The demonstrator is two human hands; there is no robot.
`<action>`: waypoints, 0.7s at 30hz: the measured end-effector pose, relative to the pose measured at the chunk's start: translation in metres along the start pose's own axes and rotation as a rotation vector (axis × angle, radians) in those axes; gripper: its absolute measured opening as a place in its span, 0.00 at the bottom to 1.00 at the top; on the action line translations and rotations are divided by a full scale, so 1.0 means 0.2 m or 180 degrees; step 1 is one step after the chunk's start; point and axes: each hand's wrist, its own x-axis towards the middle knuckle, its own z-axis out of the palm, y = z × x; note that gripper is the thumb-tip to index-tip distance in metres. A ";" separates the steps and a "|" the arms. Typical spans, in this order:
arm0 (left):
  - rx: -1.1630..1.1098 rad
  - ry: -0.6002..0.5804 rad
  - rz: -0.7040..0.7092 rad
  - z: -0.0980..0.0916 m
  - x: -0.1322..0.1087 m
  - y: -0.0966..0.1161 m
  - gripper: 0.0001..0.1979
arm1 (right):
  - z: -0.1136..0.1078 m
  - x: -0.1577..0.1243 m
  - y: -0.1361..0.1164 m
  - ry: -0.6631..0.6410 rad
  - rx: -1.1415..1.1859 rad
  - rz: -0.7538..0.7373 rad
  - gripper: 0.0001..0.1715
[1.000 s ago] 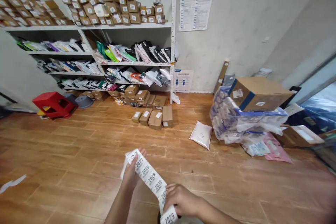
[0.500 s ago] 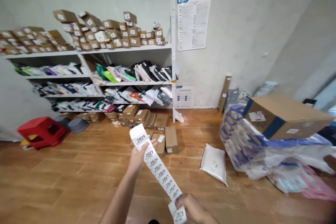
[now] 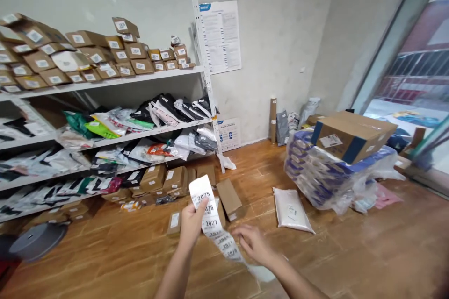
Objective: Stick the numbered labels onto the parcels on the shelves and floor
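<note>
My left hand (image 3: 193, 225) pinches the upper end of a long strip of numbered labels (image 3: 211, 223), its thumb lying across the face. The top labels read 2025 and 2027. Below them the strip twists and hangs down to the right, its lower end passing behind my right forearm. Close to the strip's right side is my right hand (image 3: 254, 244), fingers loosely bent and partly apart, with nothing visible held. Whether its fingertips touch the strip I cannot tell.
White shelving (image 3: 147, 77) on the left carries labelled cartons and bagged parcels. Several cartons (image 3: 229, 198) stand on the floor before it. A white parcel (image 3: 291, 210) lies at right, near a plastic-wrapped stack (image 3: 303, 168) topped by a large box (image 3: 354, 133). A grey basin (image 3: 38, 240) sits at lower left.
The view has turned right and closer to the shelves. My right hand has let go of the strip's lower part and moved up beside it; the strip, taut before, now hangs slack and twisted.
</note>
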 end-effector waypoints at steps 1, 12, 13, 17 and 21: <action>0.0259 -0.0149 0.0085 -0.07 0.01 0.03 0.22 | 0.02 0.13 -0.11 0.0442 0.0003 -0.0011 0.19; 0.1431 -0.1420 0.1089 -0.66 0.04 0.18 0.12 | 0.43 0.72 -0.67 0.0540 0.0159 -0.0612 0.15; 0.1368 -0.1288 0.1030 -0.68 0.05 0.17 0.13 | 0.46 0.72 -0.66 0.0603 0.0235 -0.0522 0.12; 0.0798 -0.0786 0.0714 -0.63 0.07 0.11 0.18 | 0.54 0.69 -0.62 0.1080 0.0270 0.0017 0.03; 0.0324 -0.0734 0.0722 -0.54 0.07 0.08 0.19 | 0.50 0.63 -0.60 0.1403 0.0205 0.0129 0.07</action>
